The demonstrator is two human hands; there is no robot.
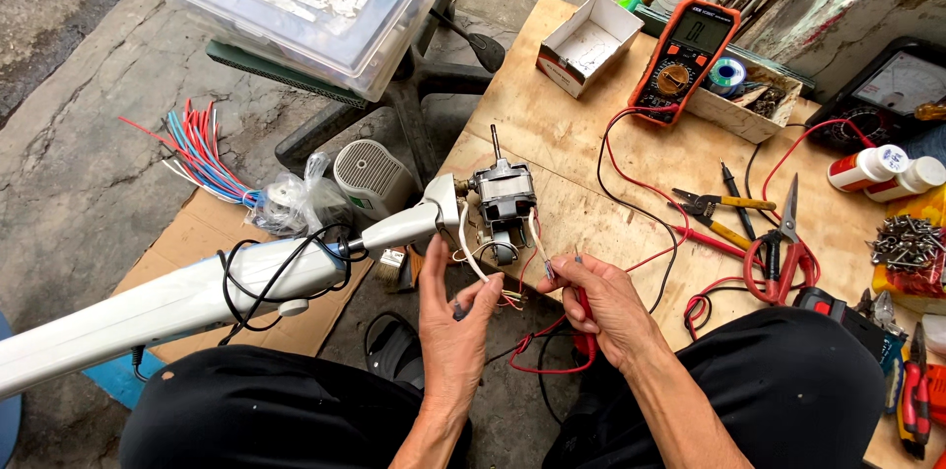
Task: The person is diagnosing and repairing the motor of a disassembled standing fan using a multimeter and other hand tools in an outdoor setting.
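Observation:
A small electric fan motor with a bare shaft sits atop a white stand pole that lies across my lap. My left hand pinches the ends of the motor's thin wires just below the motor. My right hand holds a red test probe and a wire end close to those leads. The probe's red lead loops down between my knees. An orange multimeter lies further back on the wooden board.
On the board: an open white box, red-handled scissors, pliers, two white bottles, a pile of screws, an analogue meter. To the left are a clear plastic bin, coloured wires and cardboard.

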